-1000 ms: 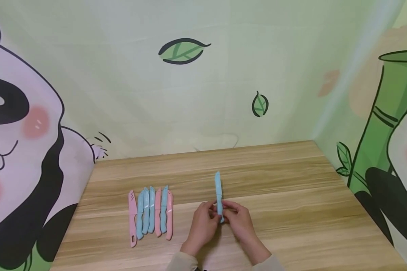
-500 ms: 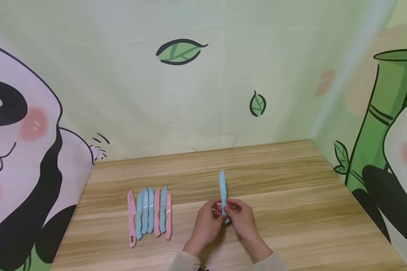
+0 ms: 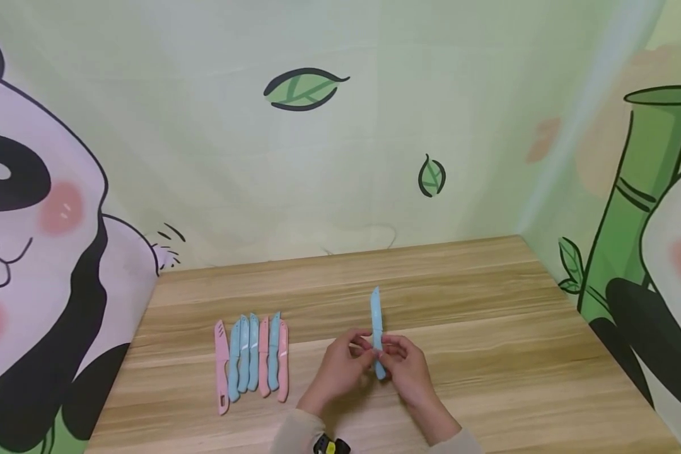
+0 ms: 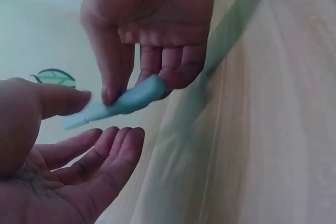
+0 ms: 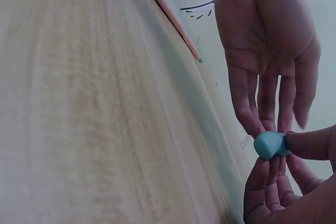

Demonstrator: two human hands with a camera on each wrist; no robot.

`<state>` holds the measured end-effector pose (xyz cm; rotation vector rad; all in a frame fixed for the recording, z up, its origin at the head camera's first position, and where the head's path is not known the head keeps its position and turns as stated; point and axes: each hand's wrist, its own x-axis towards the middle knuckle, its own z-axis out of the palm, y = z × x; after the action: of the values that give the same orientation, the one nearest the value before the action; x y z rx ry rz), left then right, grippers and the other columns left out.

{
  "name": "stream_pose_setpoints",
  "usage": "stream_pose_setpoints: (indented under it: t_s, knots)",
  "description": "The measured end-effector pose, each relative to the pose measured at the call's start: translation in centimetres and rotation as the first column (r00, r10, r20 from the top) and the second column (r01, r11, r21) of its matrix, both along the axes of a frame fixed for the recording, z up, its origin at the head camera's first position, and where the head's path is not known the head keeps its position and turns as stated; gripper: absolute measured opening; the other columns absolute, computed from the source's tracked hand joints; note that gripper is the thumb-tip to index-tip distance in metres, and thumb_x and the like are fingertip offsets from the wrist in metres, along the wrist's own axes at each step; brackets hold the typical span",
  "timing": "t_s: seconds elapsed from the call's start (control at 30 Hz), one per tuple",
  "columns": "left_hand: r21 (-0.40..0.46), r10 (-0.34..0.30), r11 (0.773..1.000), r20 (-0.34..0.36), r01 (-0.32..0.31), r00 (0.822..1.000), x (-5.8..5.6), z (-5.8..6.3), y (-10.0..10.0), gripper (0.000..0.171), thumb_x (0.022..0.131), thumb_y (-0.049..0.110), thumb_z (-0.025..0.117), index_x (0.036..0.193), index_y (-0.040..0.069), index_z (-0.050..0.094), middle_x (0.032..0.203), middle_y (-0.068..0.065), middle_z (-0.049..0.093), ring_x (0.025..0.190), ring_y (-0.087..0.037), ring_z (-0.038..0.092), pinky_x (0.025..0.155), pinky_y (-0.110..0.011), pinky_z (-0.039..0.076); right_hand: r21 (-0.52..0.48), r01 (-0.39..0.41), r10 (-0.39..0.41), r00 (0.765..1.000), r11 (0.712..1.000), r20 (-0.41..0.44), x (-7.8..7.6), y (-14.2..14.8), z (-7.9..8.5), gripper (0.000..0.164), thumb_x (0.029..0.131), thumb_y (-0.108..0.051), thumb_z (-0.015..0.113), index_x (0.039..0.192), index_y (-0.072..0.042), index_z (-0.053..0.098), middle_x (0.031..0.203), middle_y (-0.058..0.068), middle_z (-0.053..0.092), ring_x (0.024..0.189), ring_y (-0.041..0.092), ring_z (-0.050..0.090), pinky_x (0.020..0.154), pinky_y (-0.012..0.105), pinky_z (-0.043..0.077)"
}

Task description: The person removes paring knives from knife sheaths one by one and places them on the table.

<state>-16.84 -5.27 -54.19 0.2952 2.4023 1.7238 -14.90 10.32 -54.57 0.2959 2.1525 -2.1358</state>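
Note:
A light blue knife (image 3: 376,310), blade and handle alike in colour, points away from me above the table. My right hand (image 3: 410,372) pinches its handle (image 5: 270,144) between thumb and fingers. Close on the other side is my left hand (image 3: 340,362), fingers loosely bent. In the left wrist view, the left thumb (image 4: 65,99) lies near the blade end and the left fingers (image 4: 118,150) spread below the knife. The butt of the handle juts past the right thumb toward me.
Left of my hands, several knives lie side by side on the wooden table (image 3: 488,353): a pink one with slots (image 3: 221,359) at the far left, then blue ones (image 3: 244,353) and pink ones (image 3: 284,362). A printed cloth wall (image 3: 346,189) stands behind the table.
The knife has shifted slightly right. The right thumb has come over the handle, and the left thumb has moved up from the handle's end. The row of knives stays as it was.

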Motion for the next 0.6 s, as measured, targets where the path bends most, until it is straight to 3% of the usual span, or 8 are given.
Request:
stream_pose_setpoints:
  t_s: [0.2, 0.37, 0.6]
  knots:
    - [0.114, 0.044, 0.992, 0.055, -0.05, 0.998, -1.9, 0.2, -0.1, 0.041, 0.101, 0.026, 0.068, 0.133, 0.001, 0.063, 0.113, -0.014, 0.068, 0.095, -0.022, 0.072, 0.08, -0.034, 0.064, 0.003, -0.018, 0.017, 1.0, 1.0, 0.02, 0.2, 0.1, -0.1, 0.034, 0.094, -0.001, 0.07, 0.127, 0.004, 0.063, 0.106, 0.013, 0.068, 0.085, 0.014, 0.062, 0.067, 0.024, 0.054]
    - [0.209, 0.054, 0.976, 0.08, -0.069, 0.995, -3.4, 0.9, 0.3, 0.039, 0.101, 0.018, 0.067, 0.132, -0.006, 0.062, 0.114, -0.02, 0.067, 0.098, -0.023, 0.071, 0.087, -0.04, 0.064, 0.004, -0.018, 0.018, 0.999, 1.0, 0.026, 0.5, 0.1, 0.0, 0.035, 0.093, -0.002, 0.07, 0.127, 0.004, 0.063, 0.106, 0.013, 0.068, 0.085, 0.014, 0.061, 0.067, 0.024, 0.053]
    - [0.228, 0.059, 0.971, 0.08, -0.076, 0.995, -4.2, 1.0, 0.7, 0.029, 0.1, 0.006, 0.065, 0.124, -0.009, 0.065, 0.109, -0.02, 0.067, 0.088, -0.017, 0.071, 0.088, -0.047, 0.064, -0.033, -0.014, 0.015, 1.0, 0.999, 0.009, 0.8, 0.0, 0.0, 0.033, 0.092, 0.0, 0.071, 0.124, 0.005, 0.065, 0.1, 0.01, 0.067, 0.083, 0.013, 0.061, 0.066, 0.022, 0.053]
